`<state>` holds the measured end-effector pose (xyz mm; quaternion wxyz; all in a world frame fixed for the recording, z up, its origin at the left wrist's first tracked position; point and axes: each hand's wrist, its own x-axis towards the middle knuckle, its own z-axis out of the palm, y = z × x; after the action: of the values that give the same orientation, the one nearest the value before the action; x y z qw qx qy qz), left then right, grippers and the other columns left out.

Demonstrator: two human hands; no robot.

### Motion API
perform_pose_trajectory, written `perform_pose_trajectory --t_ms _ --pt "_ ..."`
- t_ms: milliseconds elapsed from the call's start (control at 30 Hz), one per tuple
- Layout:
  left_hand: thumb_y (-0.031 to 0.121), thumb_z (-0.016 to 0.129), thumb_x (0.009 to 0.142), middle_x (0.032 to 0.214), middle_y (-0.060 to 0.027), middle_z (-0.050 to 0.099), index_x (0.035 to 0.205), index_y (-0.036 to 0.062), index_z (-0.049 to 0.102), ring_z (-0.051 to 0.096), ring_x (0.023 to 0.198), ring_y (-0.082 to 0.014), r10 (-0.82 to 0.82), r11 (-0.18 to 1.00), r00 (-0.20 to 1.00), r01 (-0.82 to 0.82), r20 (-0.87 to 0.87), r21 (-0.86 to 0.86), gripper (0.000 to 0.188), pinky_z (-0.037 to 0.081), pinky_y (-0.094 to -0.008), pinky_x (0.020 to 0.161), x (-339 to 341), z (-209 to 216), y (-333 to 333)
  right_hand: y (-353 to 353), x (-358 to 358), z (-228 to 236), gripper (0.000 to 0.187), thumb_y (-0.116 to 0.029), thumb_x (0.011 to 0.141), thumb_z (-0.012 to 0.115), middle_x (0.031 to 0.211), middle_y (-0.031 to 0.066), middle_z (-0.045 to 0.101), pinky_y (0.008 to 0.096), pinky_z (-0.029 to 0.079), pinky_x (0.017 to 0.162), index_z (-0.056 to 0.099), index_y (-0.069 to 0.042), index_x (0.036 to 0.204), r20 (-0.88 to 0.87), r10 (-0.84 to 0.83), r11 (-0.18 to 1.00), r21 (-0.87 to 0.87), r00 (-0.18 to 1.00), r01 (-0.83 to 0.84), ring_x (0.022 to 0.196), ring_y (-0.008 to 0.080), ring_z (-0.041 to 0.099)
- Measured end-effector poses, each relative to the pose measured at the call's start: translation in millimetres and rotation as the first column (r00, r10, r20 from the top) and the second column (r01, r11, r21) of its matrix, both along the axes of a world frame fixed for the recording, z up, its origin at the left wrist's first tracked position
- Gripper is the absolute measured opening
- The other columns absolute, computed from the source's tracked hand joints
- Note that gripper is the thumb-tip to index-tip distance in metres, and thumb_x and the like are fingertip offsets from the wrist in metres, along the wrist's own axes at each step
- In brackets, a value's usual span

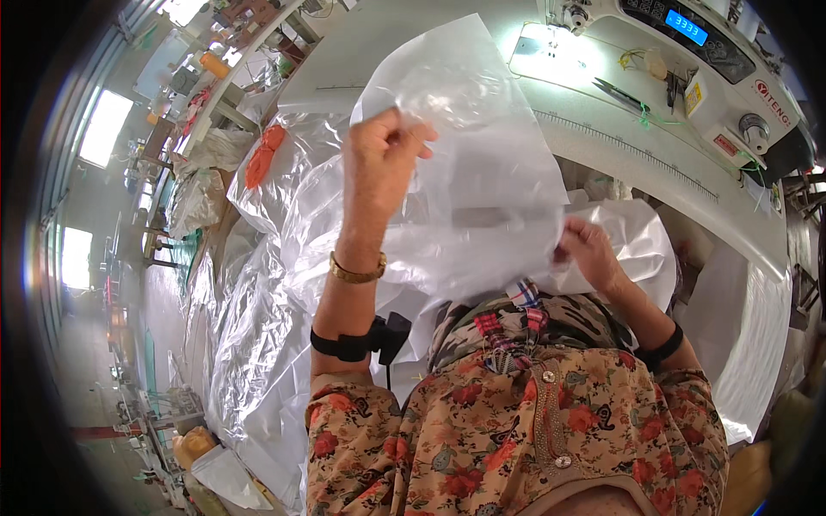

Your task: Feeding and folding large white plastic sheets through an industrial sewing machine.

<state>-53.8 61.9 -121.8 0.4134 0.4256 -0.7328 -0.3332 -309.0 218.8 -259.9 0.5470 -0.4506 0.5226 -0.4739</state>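
Curled inward with the left fingers (pixel 422 138) over the upper left part of the plastic sheet (pixel 508 172), near its edge; cannot tell whether pinching it or merely bent above it. Bunched at the lower right edge with the right fingers (pixel 575 230), apparently grasping the film there, though blurred. Stretching between both sides, from above the lap up to a rounded peak over the desk (pixel 585 90). Looking milky white and see-through, thin and smooth, with a glossy, rippled patch of bright reflections near the top, faint bands across the middle and a smeared lower margin. Lying behind the right fingers, another pale sheet (pixel 637 241), curved and shiny.

Worn on the left wrist, a gold bracelet (pixel 357 270); further up that forearm, a black strap (pixel 340 347). Below, camouflage cloth (pixel 568 322) and a floral top (pixel 473 421). Heaped to the left, crinkled silvery film (pixel 258 344), with an orange bundle (pixel 265 157) on top. Farther off on the desk, black snips (pixel 616 91) near a white sewing machine (pixel 731 95) with a lit blue display; glaring brightly beside the needle area, a lamp-lit patch.
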Motion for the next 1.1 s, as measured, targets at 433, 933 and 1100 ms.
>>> perform_pose_trajectory --t_ms 433,933,1100 --pt "0.016 0.066 0.089 0.073 -0.005 0.07 0.075 -0.0018 0.064 0.062 0.057 -0.0081 -0.278 0.939 0.957 0.289 0.087 -0.185 0.023 0.043 -0.0211 0.05 -37.1 68.8 17.9 -53.0 -0.9 125.9 0.044 -0.031 0.091 0.066 0.118 0.0098 0.066 0.0378 0.046 0.092 0.061 -0.002 0.123 -0.317 -0.098 0.865 -0.496 0.944 -0.077 0.108 0.0178 0.058" --pt "0.021 0.067 0.088 0.073 -0.0051 0.068 0.083 0.0039 0.066 0.057 0.052 -0.0063 -0.214 0.976 0.969 0.218 0.127 -0.02 0.017 0.035 -0.0187 0.043 -3.1 80.9 -51.6 -58.0 18.2 73.7 0.031 -0.029 0.099 0.051 0.082 0.0024 0.063 0.0276 0.046 0.068 0.062 0.0 0.095 0.522 0.392 0.888 -0.429 0.758 -0.164 0.079 0.0095 0.057" --pt "0.017 0.064 0.087 0.067 -0.0048 0.066 0.076 0.0012 0.065 0.056 0.048 -0.0084 -0.141 0.983 0.989 0.135 0.041 0.123 0.019 0.038 -0.0199 0.044 8.9 22.7 -85.9 -27.3 -7.9 24.2 0.032 -0.027 0.099 0.049 0.083 0.0042 0.063 0.0294 0.044 0.057 0.061 0.0 0.087 0.041 -0.262 0.947 -0.183 0.964 0.265 0.07 0.0118 0.057"
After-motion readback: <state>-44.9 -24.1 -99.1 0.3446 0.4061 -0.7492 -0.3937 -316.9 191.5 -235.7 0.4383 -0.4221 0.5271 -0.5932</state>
